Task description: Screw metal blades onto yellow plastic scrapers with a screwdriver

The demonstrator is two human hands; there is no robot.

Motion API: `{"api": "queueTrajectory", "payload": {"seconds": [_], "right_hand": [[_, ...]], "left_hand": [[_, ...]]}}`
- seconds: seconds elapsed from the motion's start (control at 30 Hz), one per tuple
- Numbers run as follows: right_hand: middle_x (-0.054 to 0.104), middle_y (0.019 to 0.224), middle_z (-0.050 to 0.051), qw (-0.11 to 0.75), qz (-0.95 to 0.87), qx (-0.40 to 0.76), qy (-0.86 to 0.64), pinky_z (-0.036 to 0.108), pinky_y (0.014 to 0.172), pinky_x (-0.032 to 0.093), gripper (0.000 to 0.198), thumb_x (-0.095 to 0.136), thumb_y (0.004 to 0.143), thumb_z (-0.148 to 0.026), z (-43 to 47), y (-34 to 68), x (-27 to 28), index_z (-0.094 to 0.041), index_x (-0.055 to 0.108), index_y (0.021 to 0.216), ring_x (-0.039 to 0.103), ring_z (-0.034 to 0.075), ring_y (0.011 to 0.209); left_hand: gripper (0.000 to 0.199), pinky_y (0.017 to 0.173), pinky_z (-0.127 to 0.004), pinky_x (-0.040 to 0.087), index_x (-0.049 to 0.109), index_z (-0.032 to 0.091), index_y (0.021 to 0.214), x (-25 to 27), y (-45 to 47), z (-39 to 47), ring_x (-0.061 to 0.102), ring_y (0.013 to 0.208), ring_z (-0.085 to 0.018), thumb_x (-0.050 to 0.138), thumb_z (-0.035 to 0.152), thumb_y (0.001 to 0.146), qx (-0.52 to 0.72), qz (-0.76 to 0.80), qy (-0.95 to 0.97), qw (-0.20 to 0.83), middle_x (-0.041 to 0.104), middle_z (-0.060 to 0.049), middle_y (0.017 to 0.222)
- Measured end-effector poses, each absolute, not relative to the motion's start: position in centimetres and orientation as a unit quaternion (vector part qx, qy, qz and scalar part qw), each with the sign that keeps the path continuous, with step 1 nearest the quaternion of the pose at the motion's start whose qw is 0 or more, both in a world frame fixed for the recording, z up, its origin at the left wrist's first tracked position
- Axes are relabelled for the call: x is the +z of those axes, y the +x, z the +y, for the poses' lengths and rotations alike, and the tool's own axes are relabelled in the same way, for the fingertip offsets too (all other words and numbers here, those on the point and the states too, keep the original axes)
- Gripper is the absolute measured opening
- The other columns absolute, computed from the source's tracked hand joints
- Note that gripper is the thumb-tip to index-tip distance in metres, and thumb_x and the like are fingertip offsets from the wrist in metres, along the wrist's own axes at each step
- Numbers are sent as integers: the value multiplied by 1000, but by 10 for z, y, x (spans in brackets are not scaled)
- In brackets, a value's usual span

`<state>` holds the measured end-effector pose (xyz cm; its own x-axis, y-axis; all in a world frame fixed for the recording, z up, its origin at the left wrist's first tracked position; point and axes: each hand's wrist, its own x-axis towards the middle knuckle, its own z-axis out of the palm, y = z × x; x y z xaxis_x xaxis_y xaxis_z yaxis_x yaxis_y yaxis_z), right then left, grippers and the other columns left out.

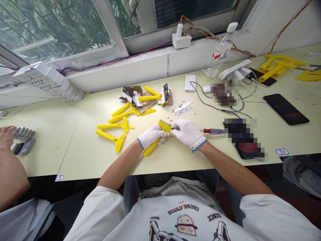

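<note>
My left hand [152, 135], in a white knit glove, is closed around a yellow scraper [150, 148]. Its head tilts up toward my other hand, and its handle points down and left. My right hand [187, 132], also gloved, is closed in a pinch beside the scraper head. A screwdriver [213, 131] with a clear purple and red handle sticks out to the right of that hand. Its shaft runs behind the gloved fingers, which hide most of it. Metal blades [184, 108] and several small screws lie just beyond my hands.
More yellow scrapers [117, 142] lie left, near opened card packaging [127, 95]. Rightward are a power bank [190, 83], cables, a phone [286, 108], a bottle [219, 53] and yellow handles [278, 67]. Another person's arm [11, 167] rests at far left, beside stacked grey parts.
</note>
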<state>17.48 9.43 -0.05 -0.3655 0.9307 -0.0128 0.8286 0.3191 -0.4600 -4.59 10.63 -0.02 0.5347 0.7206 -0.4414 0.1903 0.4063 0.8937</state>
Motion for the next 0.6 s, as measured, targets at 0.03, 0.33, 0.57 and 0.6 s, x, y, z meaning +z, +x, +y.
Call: {"api": "queueTrajectory", "payload": {"seconds": [0.03, 0.33, 0.57, 0.6], "right_hand": [[73, 126, 11, 127, -802, 199, -548, 40, 109, 60, 39, 68, 109, -45, 95, 175, -1, -11, 74, 127, 71, 19, 117], [73, 124, 11, 111, -803, 206, -548, 40, 107, 61, 39, 67, 110, -45, 96, 175, 0, -11, 73, 127, 72, 18, 115], [72, 126, 11, 109, -800, 203, -553, 39, 108, 61, 38, 67, 110, -45, 94, 173, 2, -12, 73, 128, 71, 19, 116], [72, 126, 11, 109, -799, 202, -555, 39, 108, 61, 38, 67, 110, -45, 93, 172, 3, -12, 73, 128, 71, 19, 116]], "left_hand": [[20, 52, -26, 36, 71, 14, 88, 0, -46, 106, 45, 49, -11, 73, 32, 79, 187, 446, 510, 711, 55, 1, 55], [19, 53, -27, 37, 69, 15, 85, 2, -44, 105, 46, 48, -12, 73, 33, 82, 180, 454, 523, 698, 56, 0, 55], [18, 52, -26, 36, 70, 14, 87, -5, -45, 106, 46, 47, -12, 71, 31, 80, 182, 462, 518, 696, 55, 1, 54], [18, 52, -26, 36, 70, 14, 86, -5, -45, 105, 46, 47, -12, 71, 32, 81, 183, 462, 520, 695, 55, 1, 54]]}}
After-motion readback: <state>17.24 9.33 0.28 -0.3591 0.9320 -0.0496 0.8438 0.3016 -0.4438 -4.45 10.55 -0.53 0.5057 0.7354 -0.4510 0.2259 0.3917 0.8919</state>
